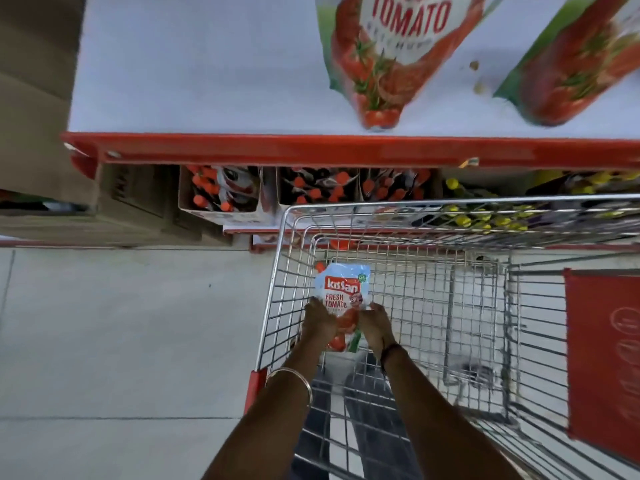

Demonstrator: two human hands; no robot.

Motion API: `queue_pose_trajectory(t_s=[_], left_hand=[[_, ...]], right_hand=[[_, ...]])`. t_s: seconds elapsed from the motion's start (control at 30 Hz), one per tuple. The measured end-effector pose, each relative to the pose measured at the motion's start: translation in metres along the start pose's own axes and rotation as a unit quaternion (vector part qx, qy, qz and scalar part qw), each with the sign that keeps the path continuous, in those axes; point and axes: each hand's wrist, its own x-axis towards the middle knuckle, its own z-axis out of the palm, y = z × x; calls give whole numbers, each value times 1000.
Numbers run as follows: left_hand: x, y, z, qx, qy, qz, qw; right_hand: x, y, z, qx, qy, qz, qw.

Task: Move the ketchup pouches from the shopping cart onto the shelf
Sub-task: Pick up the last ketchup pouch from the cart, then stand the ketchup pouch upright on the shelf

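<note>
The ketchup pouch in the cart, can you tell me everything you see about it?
The ketchup pouch is a soft, shiny plastic bag, pale blue at the top with a red Kissan logo and the words Fresh Tomato, and tomato pictures lower down. An orange cap pokes out at its upper left corner. It is inside the shopping cart, near the left wall, front facing up. The left hand and right hand grip its lower half from both sides.

Both hands [317, 318] [375, 323] grip ketchup pouch [343, 292] inside cart [277, 271] (label upward).
</note>
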Motion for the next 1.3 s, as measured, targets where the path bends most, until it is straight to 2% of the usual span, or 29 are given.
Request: queue_pose_trajectory(t_s=[0.1,0.2,0.37,0.5,0.6,0.73,0.9,1.03,1.13,1.3], left_hand=[[-6,12,-1,15,15,-35,999],[-9,20,-1,31,38,-59,997],[-29,28,-11,24,83,-32,996],[-66,48,-39,20,94,22,995],[-97,61,-65,-31,91,64,993],[-141,73,-96,-114,43,111,986],[-187,81,-130,-159,73,159,972],[-223,88,-160,-220,95,204,949],[-241,93,-185,-240,126,247,930],[-267,119,-235,-227,193,344,891]], right_hand=[[-3,-1,-5,110,-25,34,993],[-11,-1,-10,197,-26,10,980],[-39,-12,-18,148,0,-92,985],[-82,-36,-24,162,20,-150,975],[-119,-52,-28,174,-4,-187,967],[-176,-78,-33,148,-45,-251,956],[-236,-104,-31,125,-75,-294,945],[-270,-129,-24,105,-78,-321,938],[-291,-155,-14,54,-45,-365,928],[-322,-210,10,-30,2,-487,873]])
